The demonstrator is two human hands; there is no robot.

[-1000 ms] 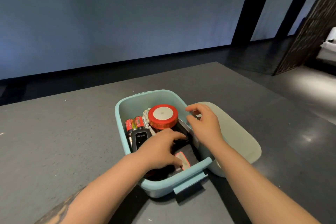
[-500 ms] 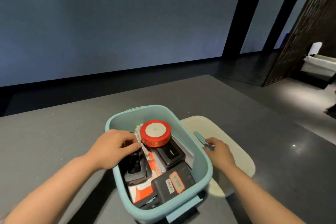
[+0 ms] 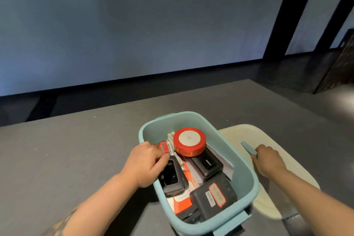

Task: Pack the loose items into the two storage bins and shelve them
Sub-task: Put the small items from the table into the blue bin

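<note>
A light blue bin (image 3: 241,161) sits on the gray counter (image 3: 76,159), close to the near edge. It is full of small things. A round red roll of tape (image 3: 189,144) with a white middle lies on top, toward the far end of the bin. Just beside it, on its left, are some white batteries (image 3: 170,146) and some red batteries (image 3: 160,145). A black charger block (image 3: 207,163) lies under the near side of the tape roll. At the near end of the bin sits a bigger black box (image 3: 214,197) with a red-edged sticker on it. An orange and white pack (image 3: 181,204) lies flat under the black things.

The left hand (image 3: 144,165) reaches over the bin's left wall. Its fingers (image 3: 162,160) are curled together at the top of a black gadget (image 3: 171,175) with a shiny dark face, touching it. I cannot tell if they really pinch it.

The right hand (image 3: 268,161) is outside the bin, on the right. It rests on a pale cream lid (image 3: 298,161) that lies flat on the counter, touching the bin's right side. Its fingers are bent and close together at the near end of a small light blue handle (image 3: 248,147) on the lid. I cannot tell if they hold it tight.

Behind the counter's far edge there is a dark floor (image 3: 172,86) and a plain blue-gray wall (image 3: 134,25).
</note>
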